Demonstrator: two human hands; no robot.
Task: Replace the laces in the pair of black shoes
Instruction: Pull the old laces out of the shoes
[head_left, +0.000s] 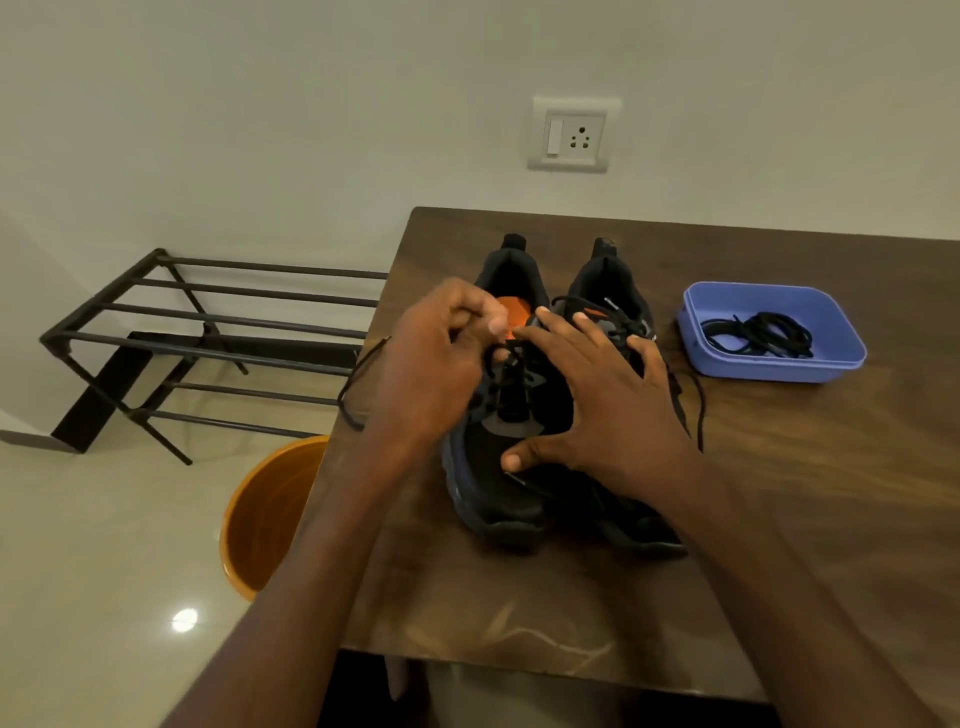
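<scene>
Two black shoes stand side by side on the brown table (779, 519), toes toward me. The left shoe (493, 483) has an orange insole, and its black lace (358, 384) trails off to the left over the table edge. My left hand (431, 374) pinches this lace above the shoe's eyelets with curled fingers. My right hand (602, 405) lies spread with straight fingers over both shoes, its thumb on the left shoe's toe. It covers much of the right shoe (613, 280), whose lace hangs down on its right side.
A lilac plastic tray (831, 358) with coiled black laces (758, 332) sits on the table to the right. Below the table's left edge stands an orange bin (265, 514). A black metal rack (208, 338) is against the wall at left. A wall socket (571, 135) is behind.
</scene>
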